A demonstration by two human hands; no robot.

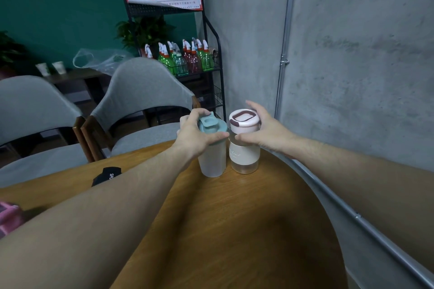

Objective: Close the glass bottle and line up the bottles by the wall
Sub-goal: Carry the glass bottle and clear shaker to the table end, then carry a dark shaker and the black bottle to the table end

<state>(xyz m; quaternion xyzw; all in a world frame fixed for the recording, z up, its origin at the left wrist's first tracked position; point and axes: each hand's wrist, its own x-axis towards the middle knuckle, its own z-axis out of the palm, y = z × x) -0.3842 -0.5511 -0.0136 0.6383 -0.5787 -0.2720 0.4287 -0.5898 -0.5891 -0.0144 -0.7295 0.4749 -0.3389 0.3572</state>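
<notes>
Two bottles: held upright side by side at the far end of the bench, close to the wall, their sides touching or nearly so.
Wall point(352, 54): rough grey concrete, mottled, with a thin metal conduit pipe point(285, 54) run down it and another along its base beside the bench edge.
Bench point(234, 230): wood-grain top in a warm brown, smooth, with a rounded edge on the wall side.
Chairs point(141, 91): two are seen beyond the bench, with curved backs in grey fabric and dark wooden frames.
Rack point(211, 54): black wire shelving in the corner, stocked with coloured plastic spray bottles under a red-and-white sign.
Frosted bottle point(211, 162): a tall, slightly tapered cylinder of milky translucent plastic, stood on the bench, topped by a pale teal lid with a flip spout.
Glass bottle point(244, 159): a shorter clear cylinder with a cream matte sleeve around its middle; its round pale pink lid, fitted with a dark maroon loop handle, is seated on top. It stands just right of the frosted bottle, nearest the wall.
Left hand point(195, 133): wrapped over the teal lid and upper rim of the frosted bottle, fingers curled around it.
Right hand point(265, 129): cupped around the pink lid and neck of the glass bottle, thumb at the front, fingers behind.
Black item point(106, 174): a small dark fabric object with white lettering, laid on the bench left of the forearm.
</notes>
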